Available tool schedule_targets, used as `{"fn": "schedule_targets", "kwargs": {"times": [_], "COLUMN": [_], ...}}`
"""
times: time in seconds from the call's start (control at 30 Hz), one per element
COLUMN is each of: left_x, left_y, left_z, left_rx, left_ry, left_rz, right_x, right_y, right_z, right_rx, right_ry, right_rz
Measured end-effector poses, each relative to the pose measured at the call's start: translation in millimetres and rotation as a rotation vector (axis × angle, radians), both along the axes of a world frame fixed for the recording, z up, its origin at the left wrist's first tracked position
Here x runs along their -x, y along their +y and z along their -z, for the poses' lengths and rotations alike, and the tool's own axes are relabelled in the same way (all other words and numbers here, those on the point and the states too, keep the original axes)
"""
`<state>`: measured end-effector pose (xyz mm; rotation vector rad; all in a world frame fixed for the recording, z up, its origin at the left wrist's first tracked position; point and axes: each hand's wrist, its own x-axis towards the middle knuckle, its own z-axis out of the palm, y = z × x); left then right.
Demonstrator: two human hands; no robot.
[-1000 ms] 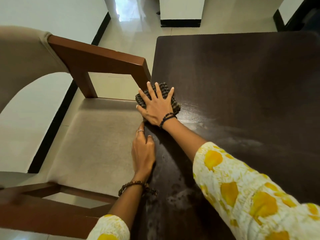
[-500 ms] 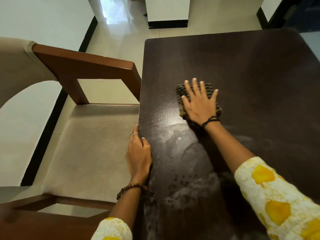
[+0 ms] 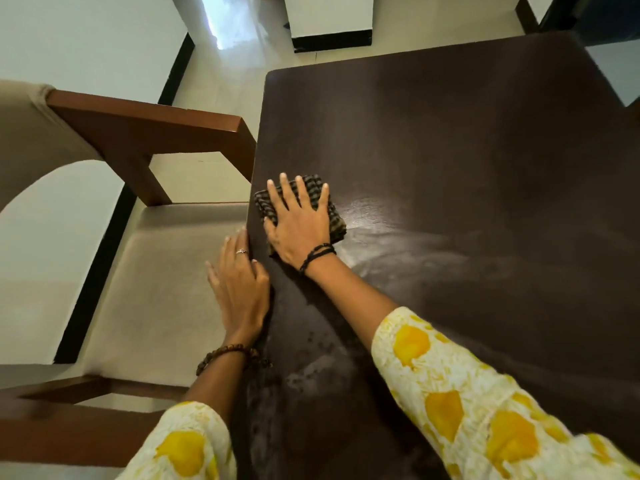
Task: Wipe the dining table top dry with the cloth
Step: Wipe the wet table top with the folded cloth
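Observation:
The dark brown dining table top [image 3: 450,150] fills the right of the view, with wet smears and droplets on its near part. A folded dark checked cloth [image 3: 334,216] lies near the table's left edge. My right hand [image 3: 299,225] presses flat on the cloth, fingers spread. My left hand [image 3: 240,289] rests on the table's left edge just behind it, fingers together and flat against the edge.
A chair with brown wooden arms [image 3: 152,133] and a beige seat [image 3: 152,289] stands tight against the table's left side. Pale tiled floor [image 3: 228,64] lies beyond, with a white pillar with a black base [image 3: 329,26] at the far end.
My right hand slid the cloth from the table's left edge to the right and then back to the left edge. My left hand stayed on the edge.

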<state>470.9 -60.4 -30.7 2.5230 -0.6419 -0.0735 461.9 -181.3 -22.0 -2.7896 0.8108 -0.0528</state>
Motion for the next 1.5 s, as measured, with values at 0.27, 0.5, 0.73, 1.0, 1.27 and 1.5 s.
{"fn": "schedule_targets", "kwargs": {"times": [0.27, 0.5, 0.73, 1.0, 1.27, 1.5], "left_x": [93.2, 144.8, 144.5, 147.8, 146.2, 143.0], "left_y": [-38.7, -69.2, -74.4, -75.2, -77.6, -75.9], "left_z": [-11.3, 0.1, -0.5, -4.5, -2.9, -2.9], "left_rx": [0.124, 0.004, -0.041, -0.046, -0.033, -0.077], "left_ry": [-0.082, -0.047, -0.097, -0.073, -0.090, -0.078], "left_rz": [0.250, 0.291, 0.264, 0.222, 0.219, 0.222], "right_x": [118.4, 165.5, 110.0, 156.1, 212.8, 158.9], "right_y": [-129.8, -170.7, -100.9, -163.7, -220.7, -114.6], "right_z": [2.0, -7.5, -4.9, -4.8, -6.3, -5.0], "right_rx": [0.055, -0.006, 0.005, 0.042, -0.008, 0.043], "right_ry": [0.043, 0.068, 0.028, 0.060, 0.047, 0.019], "right_rz": [0.222, 0.397, 0.074, 0.054, 0.494, 0.161]}}
